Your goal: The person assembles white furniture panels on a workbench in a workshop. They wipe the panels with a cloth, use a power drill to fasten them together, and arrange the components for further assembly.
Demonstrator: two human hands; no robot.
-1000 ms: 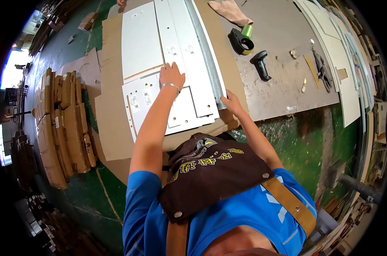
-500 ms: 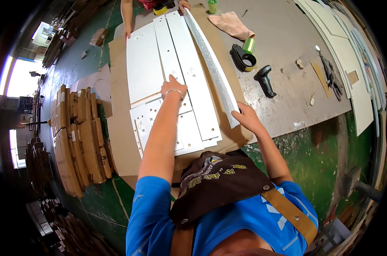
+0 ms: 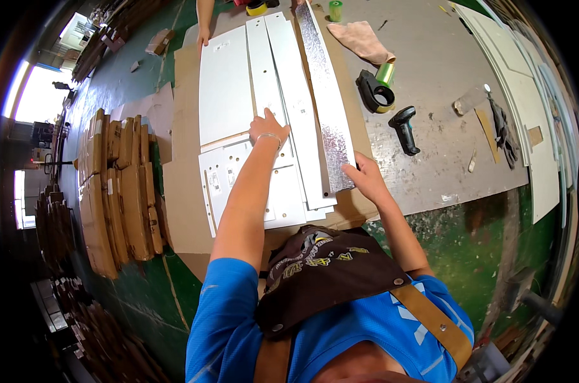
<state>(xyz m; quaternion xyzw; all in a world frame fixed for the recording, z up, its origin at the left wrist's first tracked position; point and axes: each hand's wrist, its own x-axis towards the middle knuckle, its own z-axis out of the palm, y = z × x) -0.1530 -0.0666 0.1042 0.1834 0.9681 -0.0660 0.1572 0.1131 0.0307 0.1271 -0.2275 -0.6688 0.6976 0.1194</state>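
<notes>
My left hand [image 3: 269, 129], with a bracelet at the wrist, rests on the white panels with its fingers out. Beneath it lie a wide white panel [image 3: 224, 86], a narrow drilled panel [image 3: 261, 64] and a second long panel [image 3: 294, 83]. Smaller drilled white boards [image 3: 286, 198] lie at the near end. My right hand [image 3: 368, 180] grips the near end of a long board with a silvery, shiny face [image 3: 331, 102], held at the stack's right side. A co-worker's hand [image 3: 204, 37] touches the wide panel's far left corner; another hand is at the board's far end.
A cardboard sheet [image 3: 186, 121] lies under the panels. To the right are a tape dispenser [image 3: 373, 92], a handheld scanner [image 3: 404, 131], a pink cloth [image 3: 361, 42], a plastic bottle [image 3: 471, 100] and dark gloves [image 3: 505, 137]. Cardboard-wrapped packages [image 3: 125, 185] stand at the left.
The silvery board has shifted left toward the panels and turned, so more of its shiny face shows. My right hand moved with it; my left hand stays on the panels.
</notes>
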